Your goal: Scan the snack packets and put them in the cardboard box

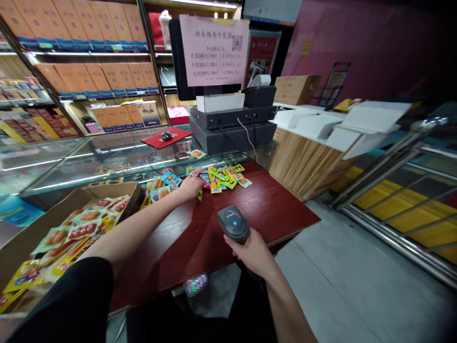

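Several small colourful snack packets lie in a loose pile at the back of the dark red tabletop. My left hand reaches into the left part of this pile, its fingers bent down among the packets; what they hold, if anything, is hidden. Nearer to me and further right, my right hand is wrapped round a dark grey handheld scanner with a lit blue light. The scanner is above the tabletop, its head toward the pile.
An open cardboard box of packaged snacks stands at the left. Behind the pile are a glass counter and a cash drawer under a monitor with a pink sign. A metal railing runs along the right.
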`<action>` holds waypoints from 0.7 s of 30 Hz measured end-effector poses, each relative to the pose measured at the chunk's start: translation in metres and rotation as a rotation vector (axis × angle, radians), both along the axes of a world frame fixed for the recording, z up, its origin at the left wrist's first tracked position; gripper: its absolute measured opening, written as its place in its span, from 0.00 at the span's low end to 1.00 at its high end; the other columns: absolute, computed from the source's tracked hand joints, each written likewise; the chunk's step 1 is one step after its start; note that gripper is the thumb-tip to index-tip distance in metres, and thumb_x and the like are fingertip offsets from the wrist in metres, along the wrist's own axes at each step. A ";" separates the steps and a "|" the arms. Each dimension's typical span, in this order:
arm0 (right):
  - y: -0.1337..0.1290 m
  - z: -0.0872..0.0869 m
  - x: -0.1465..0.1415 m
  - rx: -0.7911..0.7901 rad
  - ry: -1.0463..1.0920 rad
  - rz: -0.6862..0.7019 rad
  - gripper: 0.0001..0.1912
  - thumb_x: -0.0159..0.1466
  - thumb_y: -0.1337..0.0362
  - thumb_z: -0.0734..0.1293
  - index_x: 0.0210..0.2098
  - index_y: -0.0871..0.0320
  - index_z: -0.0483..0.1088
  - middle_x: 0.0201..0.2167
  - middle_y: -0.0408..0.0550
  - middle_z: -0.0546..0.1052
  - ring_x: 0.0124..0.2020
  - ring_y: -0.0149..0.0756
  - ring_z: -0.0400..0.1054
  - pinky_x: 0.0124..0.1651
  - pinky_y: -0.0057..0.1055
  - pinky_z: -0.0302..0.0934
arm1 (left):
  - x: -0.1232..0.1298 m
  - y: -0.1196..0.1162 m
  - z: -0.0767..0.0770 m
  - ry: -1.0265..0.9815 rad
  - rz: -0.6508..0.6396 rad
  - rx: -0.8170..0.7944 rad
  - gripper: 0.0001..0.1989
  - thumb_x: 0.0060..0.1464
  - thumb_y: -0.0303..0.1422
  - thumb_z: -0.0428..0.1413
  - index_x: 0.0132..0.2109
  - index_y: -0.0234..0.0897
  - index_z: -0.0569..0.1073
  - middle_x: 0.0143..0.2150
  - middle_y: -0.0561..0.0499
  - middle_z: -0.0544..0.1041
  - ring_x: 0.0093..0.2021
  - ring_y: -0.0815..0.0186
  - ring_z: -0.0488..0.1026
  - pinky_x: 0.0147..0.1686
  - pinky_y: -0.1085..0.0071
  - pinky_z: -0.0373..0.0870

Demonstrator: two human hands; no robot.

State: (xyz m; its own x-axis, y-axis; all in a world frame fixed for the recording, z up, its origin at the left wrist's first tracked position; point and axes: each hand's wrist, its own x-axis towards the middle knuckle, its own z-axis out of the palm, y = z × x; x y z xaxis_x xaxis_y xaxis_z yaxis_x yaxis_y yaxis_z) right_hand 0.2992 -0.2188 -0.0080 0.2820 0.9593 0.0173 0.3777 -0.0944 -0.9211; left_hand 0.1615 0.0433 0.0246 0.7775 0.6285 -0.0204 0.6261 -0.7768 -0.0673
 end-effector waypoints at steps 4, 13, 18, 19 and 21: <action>-0.003 0.002 -0.012 0.020 -0.011 0.015 0.14 0.60 0.55 0.70 0.38 0.59 0.76 0.20 0.47 0.78 0.23 0.41 0.75 0.26 0.30 0.67 | -0.022 -0.006 0.015 -0.112 0.098 -0.034 0.14 0.48 0.28 0.58 0.45 0.36 0.77 0.43 0.39 0.80 0.46 0.50 0.76 0.45 0.64 0.68; 0.001 0.012 -0.051 0.063 -0.022 0.141 0.14 0.59 0.54 0.70 0.38 0.58 0.76 0.21 0.48 0.78 0.23 0.40 0.75 0.24 0.29 0.66 | -0.114 -0.021 0.026 -0.576 0.465 -0.462 0.09 0.43 0.34 0.66 0.35 0.37 0.79 0.28 0.50 0.79 0.35 0.59 0.78 0.37 0.70 0.71; 0.009 0.018 -0.082 0.069 -0.038 0.250 0.14 0.58 0.54 0.71 0.37 0.58 0.76 0.19 0.47 0.77 0.23 0.40 0.75 0.24 0.29 0.65 | -0.166 -0.050 0.022 -0.986 0.686 -0.937 0.15 0.37 0.34 0.72 0.31 0.35 0.75 0.30 0.51 0.80 0.35 0.63 0.79 0.34 0.72 0.76; 0.010 0.018 -0.089 0.068 -0.040 0.272 0.14 0.58 0.54 0.71 0.37 0.58 0.76 0.19 0.47 0.77 0.23 0.40 0.75 0.24 0.29 0.65 | -0.174 -0.057 0.022 -1.047 0.714 -0.978 0.17 0.35 0.34 0.73 0.30 0.35 0.75 0.31 0.50 0.80 0.35 0.63 0.79 0.35 0.72 0.76; 0.014 0.019 -0.102 0.062 -0.042 0.318 0.14 0.58 0.54 0.70 0.37 0.58 0.76 0.18 0.46 0.77 0.22 0.40 0.75 0.24 0.28 0.65 | -0.189 -0.068 0.025 -1.144 0.750 -1.042 0.20 0.32 0.33 0.74 0.31 0.34 0.74 0.32 0.50 0.80 0.36 0.64 0.79 0.36 0.72 0.77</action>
